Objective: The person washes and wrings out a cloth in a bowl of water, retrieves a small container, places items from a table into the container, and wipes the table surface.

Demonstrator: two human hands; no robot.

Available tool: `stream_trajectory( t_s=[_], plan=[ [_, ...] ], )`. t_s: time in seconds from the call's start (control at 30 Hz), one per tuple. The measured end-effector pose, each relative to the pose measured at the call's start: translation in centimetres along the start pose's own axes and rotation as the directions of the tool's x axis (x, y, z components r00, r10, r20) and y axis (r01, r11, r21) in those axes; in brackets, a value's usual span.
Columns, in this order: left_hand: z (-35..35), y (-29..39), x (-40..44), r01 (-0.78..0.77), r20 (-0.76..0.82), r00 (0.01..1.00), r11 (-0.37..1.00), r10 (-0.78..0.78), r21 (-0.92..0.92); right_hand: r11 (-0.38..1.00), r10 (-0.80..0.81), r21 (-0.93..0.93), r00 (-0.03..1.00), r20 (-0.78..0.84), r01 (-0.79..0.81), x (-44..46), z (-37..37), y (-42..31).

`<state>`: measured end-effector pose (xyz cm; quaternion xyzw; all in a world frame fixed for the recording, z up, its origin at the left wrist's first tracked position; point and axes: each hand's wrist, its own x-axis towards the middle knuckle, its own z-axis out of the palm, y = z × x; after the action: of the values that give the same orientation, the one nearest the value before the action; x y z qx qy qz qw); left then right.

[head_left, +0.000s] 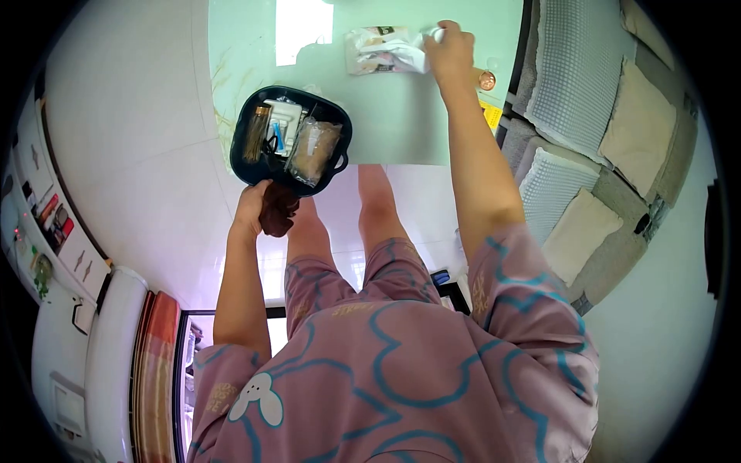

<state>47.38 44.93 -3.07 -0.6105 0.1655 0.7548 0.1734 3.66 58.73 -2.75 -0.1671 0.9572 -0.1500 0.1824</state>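
My left hand [252, 207] is closed at the near edge of a dark green plastic basket [345, 131], with a crumpled dark brown cloth [279, 210] in its fingers. Whether it also grips the basket's rim is hidden. In the basket lie a brown-capped clear jar [257, 133] of thin sticks, a white plastic item [284, 119] and a clear-wrapped brownish packet [316, 152]. At the table's far right, my right hand [451, 52] closes on the right end of a clear plastic packet [378, 52] with white contents.
The pale green glossy table [394, 123] has its near edge just in front of my legs. A round copper-coloured object [486, 79] and a yellow card [490, 114] lie near its right edge. A grey sofa with cushions [639, 116] stands to the right, and white cabinets [77, 255] to the left.
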Motion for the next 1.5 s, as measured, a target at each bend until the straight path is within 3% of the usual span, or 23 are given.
stream_trajectory(
  t_s=[0.07, 0.13, 0.2, 0.27, 0.4, 0.43, 0.47, 0.57, 0.67, 0.7, 0.77, 0.8, 0.87, 0.93, 0.97, 1.0, 1.13, 1.2, 1.23, 1.27, 1.3, 1.33, 1.5],
  plan=[
    [0.2, 0.1, 0.0, 0.044, 0.071, 0.997, 0.998, -0.041, -0.039, 0.979, -0.007, 0.193, 0.969, -0.248, 0.057, -3.5, -2.6, -2.9],
    [0.0, 0.0, 0.2, 0.042, 0.090, 0.995, 0.998, -0.037, -0.050, 0.943, -0.159, 0.234, 0.938, -0.309, 0.237, -6.8, -3.7, -4.9],
    [0.1, 0.0, 0.2, 0.041, 0.109, 0.993, 0.997, -0.035, -0.060, 0.834, -0.292, 0.406, 0.923, -0.250, 0.374, -10.6, -2.2, -6.9],
    [0.3, 0.3, 0.2, 0.057, 0.066, 0.996, 0.997, -0.053, -0.050, 0.751, -0.358, 0.586, 0.934, -0.024, 0.303, -14.6, 0.9, -9.4],
    [2.3, 1.0, -1.7, 0.023, -0.009, 1.000, 0.998, -0.022, 0.061, 0.786, -0.471, 0.428, 0.880, -0.054, 0.447, -17.6, 6.9, -10.9],
    [1.7, 0.6, -1.3, 0.009, -0.016, 1.000, 0.998, -0.008, 0.054, 0.823, -0.464, 0.399, 0.884, 0.061, 0.404, -17.6, 6.7, -11.1],
    [1.0, 0.5, -0.8, -0.004, -0.024, 1.000, 0.999, 0.005, 0.049, 0.832, -0.454, 0.386, 0.889, 0.058, 0.400, -17.2, 6.0, -10.5],
    [-1.5, -0.5, 1.8, 0.035, 0.015, 0.999, 0.999, -0.035, -0.002, 0.868, -0.307, 0.281, 0.887, -0.344, 0.409, -14.9, 3.8, -6.1],
    [-0.4, 0.4, 0.2, 0.047, 0.005, 0.999, 0.999, -0.047, 0.010, 0.999, -0.022, 0.028, 0.824, -0.566, 0.046, -9.7, -1.0, 1.4],
    [-0.3, 0.5, 0.0, 0.061, 0.030, 0.998, 0.998, -0.062, 0.015, 0.998, 0.058, 0.013, 0.872, -0.487, -0.059, -8.5, -2.5, 4.2],
    [-0.3, 0.4, 0.1, 0.076, 0.050, 0.996, 0.997, -0.077, 0.017, 0.933, 0.164, -0.185, 0.820, -0.548, -0.310, -5.6, -1.3, 8.5],
    [-0.3, 0.2, 0.4, 0.058, 0.028, 0.998, 0.996, -0.060, 0.064, 0.934, 0.166, -0.183, 0.826, -0.538, -0.307, -4.4, -1.8, 10.3],
    [-0.6, -0.2, 0.5, 0.043, -0.022, 0.999, 0.994, -0.041, 0.103, 0.967, 0.210, 0.167, 0.973, -0.092, -0.193, -3.1, -1.8, 12.8],
    [-0.8, 0.0, 0.7, 0.122, 0.071, 0.989, 0.988, -0.129, 0.092, 0.966, 0.260, 0.051, 0.945, -0.199, -0.255, -4.4, -2.3, 10.5],
    [-0.5, -0.3, 0.7, 0.073, 0.050, 0.996, 0.993, -0.077, 0.088, 0.936, 0.331, 0.194, 0.920, -0.211, -0.293, -5.3, -3.1, 8.5],
    [0.4, 0.2, -0.2, 0.068, 0.014, 0.997, 0.993, -0.070, 0.095, 0.959, 0.268, 0.187, 0.889, -0.370, -0.212, -6.3, -2.7, 7.3],
    [-0.7, -0.1, 0.9, 0.087, 0.016, 0.996, 0.993, -0.089, 0.080, 0.889, -0.093, 0.397, 0.939, -0.332, 0.229, -13.5, -1.2, 0.7],
    [0.0, 0.1, 0.1, 0.091, 0.011, 0.996, 0.992, -0.093, 0.086, 0.746, -0.150, 0.649, 0.987, -0.054, 0.149, -18.0, 0.3, -4.6],
    [1.1, 0.8, -1.2, 0.071, -0.011, 0.997, 0.991, -0.071, 0.117, 0.615, -0.206, 0.768, 0.976, -0.064, 0.180, -19.6, 3.4, -6.1],
    [2.1, 1.1, -1.9, 0.050, -0.025, 0.999, 0.988, -0.047, 0.149, 0.677, -0.369, 0.687, 0.929, 0.005, 0.265, -20.1, 3.6, -7.9],
    [2.0, 0.9, -1.6, 0.058, 0.006, 0.998, 0.987, -0.059, 0.150, 0.694, -0.369, 0.639, 0.926, -0.081, 0.332, -21.0, 5.6, -9.8],
    [1.1, 0.7, -0.9, 0.067, 0.036, 0.997, 0.986, -0.074, 0.150, 0.770, -0.445, 0.514, 0.895, 0.008, 0.378, -21.0, 6.1, -11.0],
    [-1.2, -0.5, 1.5, 0.032, 0.059, 0.998, 0.995, -0.038, 0.090, 0.869, -0.425, 0.307, 0.903, 0.067, 0.387, -22.2, 9.0, -12.5]
  ],
)
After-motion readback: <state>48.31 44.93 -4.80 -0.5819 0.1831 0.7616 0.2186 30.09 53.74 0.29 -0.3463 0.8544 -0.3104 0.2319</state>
